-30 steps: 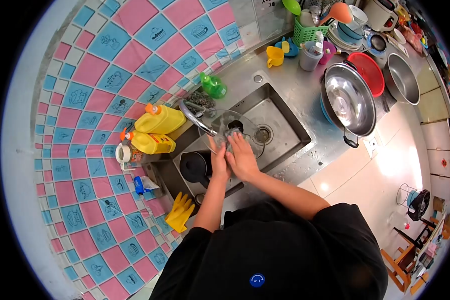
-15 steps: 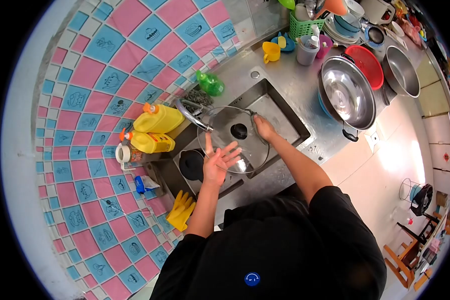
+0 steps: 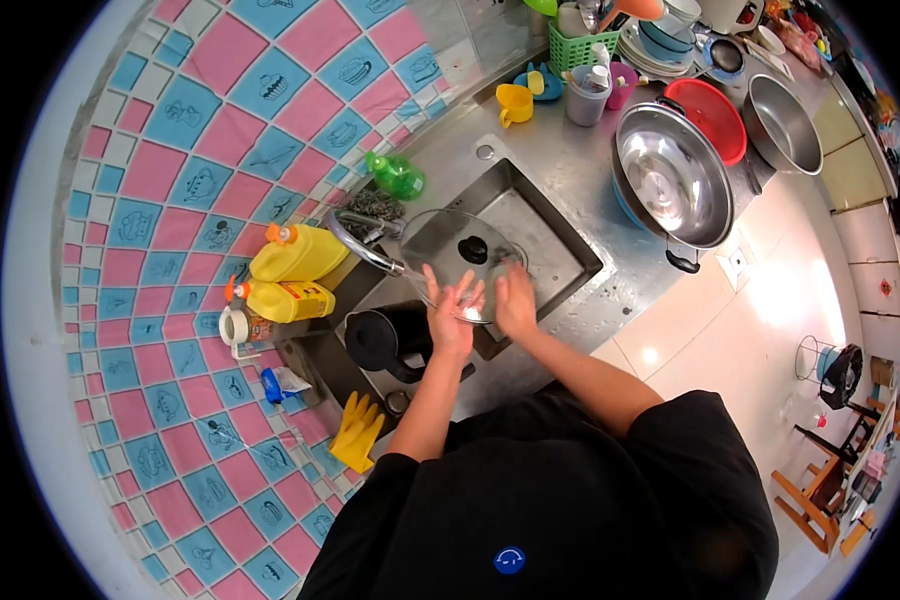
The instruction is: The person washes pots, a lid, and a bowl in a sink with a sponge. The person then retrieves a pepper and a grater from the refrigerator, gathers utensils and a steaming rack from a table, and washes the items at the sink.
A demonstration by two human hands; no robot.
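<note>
A clear glass lid [image 3: 440,232] with a black knob [image 3: 472,250] lies tilted over the sink, partly beneath the tap [image 3: 365,252]. My left hand [image 3: 452,318] is at the lid's near edge, under the spout, palm up with its fingers spread. My right hand [image 3: 513,303] is just right of it, by the lid's right edge, its fingers smeared by motion. Whether it touches the lid is unclear. Left of my left hand, a black kettle-like vessel [image 3: 375,340] sits in the left basin.
Yellow detergent jugs [image 3: 295,255], a green bottle [image 3: 397,177] and yellow gloves [image 3: 357,432] line the tiled wall side. The right basin [image 3: 570,245] borders the steel counter. A large two-handled pan [image 3: 675,175], a red basin [image 3: 708,118] and a steel bowl [image 3: 785,125] stand at the right.
My right hand has come off the lid's far right edge and moved nearer to my left hand. My left hand has shifted slightly right. The whole view has shifted a little.
</note>
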